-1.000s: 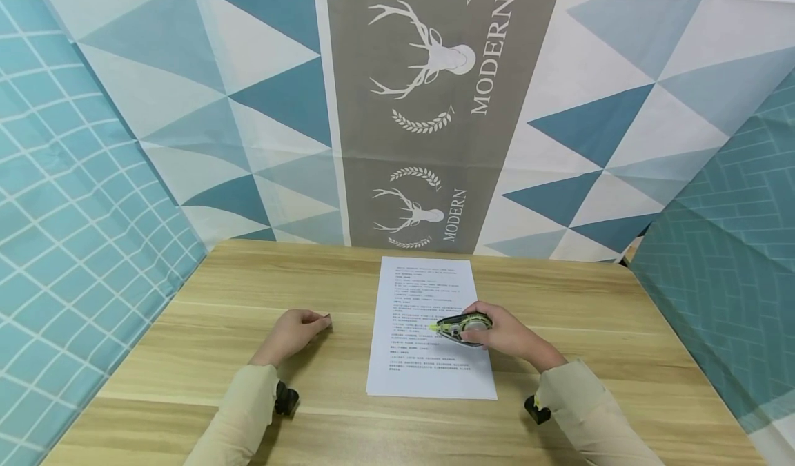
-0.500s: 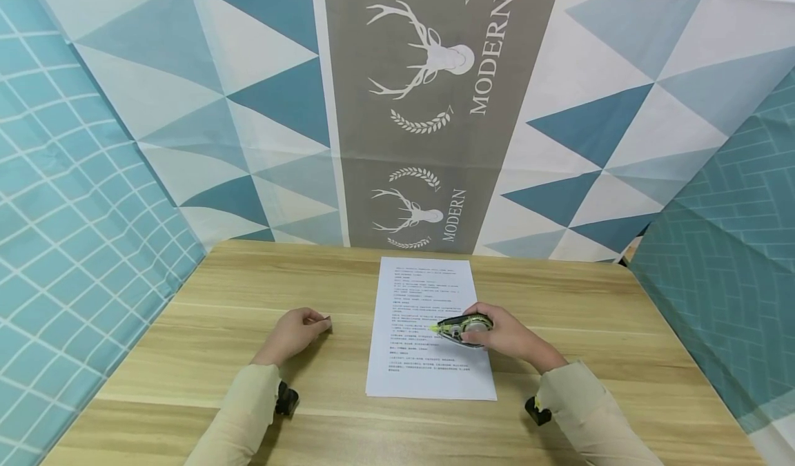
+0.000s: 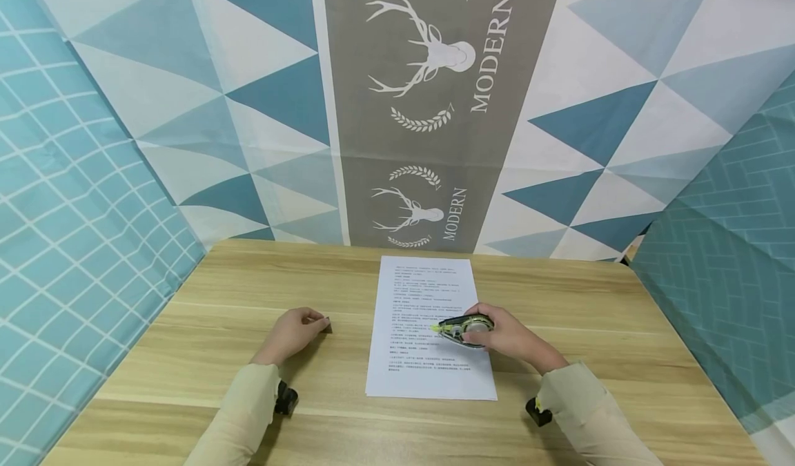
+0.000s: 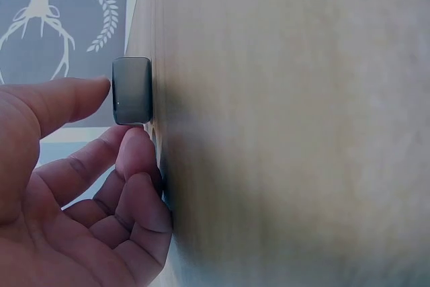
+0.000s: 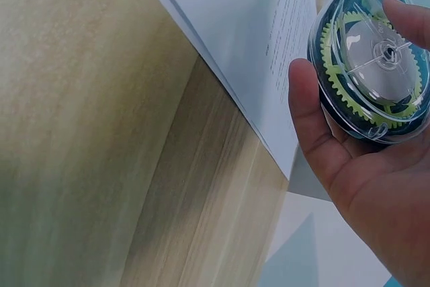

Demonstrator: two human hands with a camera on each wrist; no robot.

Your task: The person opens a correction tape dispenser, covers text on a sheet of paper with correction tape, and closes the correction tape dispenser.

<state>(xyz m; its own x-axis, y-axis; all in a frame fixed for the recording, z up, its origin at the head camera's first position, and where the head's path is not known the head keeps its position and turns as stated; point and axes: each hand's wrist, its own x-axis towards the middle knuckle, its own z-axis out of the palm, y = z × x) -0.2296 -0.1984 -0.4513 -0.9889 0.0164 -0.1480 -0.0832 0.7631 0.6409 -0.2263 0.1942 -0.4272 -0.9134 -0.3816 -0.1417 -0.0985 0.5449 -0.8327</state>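
Note:
My right hand (image 3: 509, 331) grips a correction tape dispenser (image 3: 462, 329), its yellow-green tip pointing left over the printed sheet (image 3: 428, 380). Through the clear case (image 5: 383, 48) in the right wrist view, a green toothed ring and a pale reel show. To the left of the paper, my left hand (image 3: 292, 335) rests low at the table, thumb and fingers pinching a small dark see-through cap (image 4: 133, 91). In the left wrist view the cap stands upright between thumb and forefinger, and the other fingers (image 4: 144, 223) curl close to the wood.
The sheet lies on a wooden table (image 3: 205, 355), between the two hands. Behind it hangs a patterned cloth (image 3: 422, 134) with deer heads and triangles. Tile-pattern cloths (image 3: 81, 197) flank the table. Black wrist cameras (image 3: 286, 398) sit at both cuffs.

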